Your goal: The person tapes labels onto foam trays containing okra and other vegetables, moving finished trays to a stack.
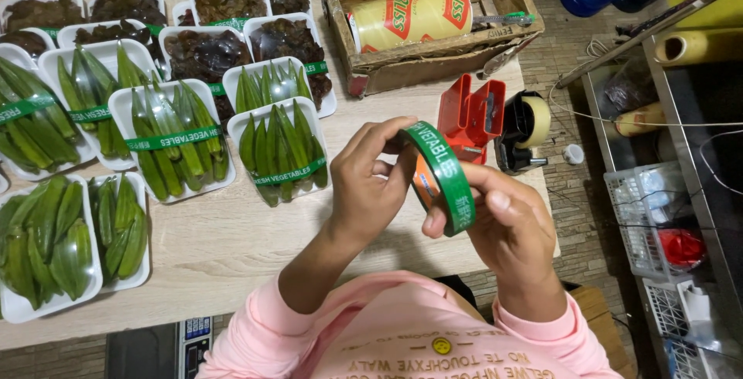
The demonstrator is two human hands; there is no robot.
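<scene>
**A:** What is in the hands?

**B:** A roll of green label tape (441, 178) with white lettering, held upright in the air over the near right part of a pale wooden table (232, 247). The left hand (368, 182) closes its fingers around the roll's left side, thumb on the top edge. The right hand (507, 220) grips the right side, fingers curled behind it and thumb pressed on the outer face.

**A:** What lies just beyond the roll?

**B:** A red tape dispenser (470, 116) stands on the table right behind it, and a black dispenser with a roll of clear tape (526, 128) sits to its right. Farther off is a worn cardboard box (433, 23) holding a yellow can on its side.

**A:** And to the left?

**B:** White trays of okra (174, 135), wrapped in film and banded with green labels, fill the table's left side. Trays of dark leafy greens (209, 50) sit at the far left. The person wears pink sleeves (255, 340).
</scene>
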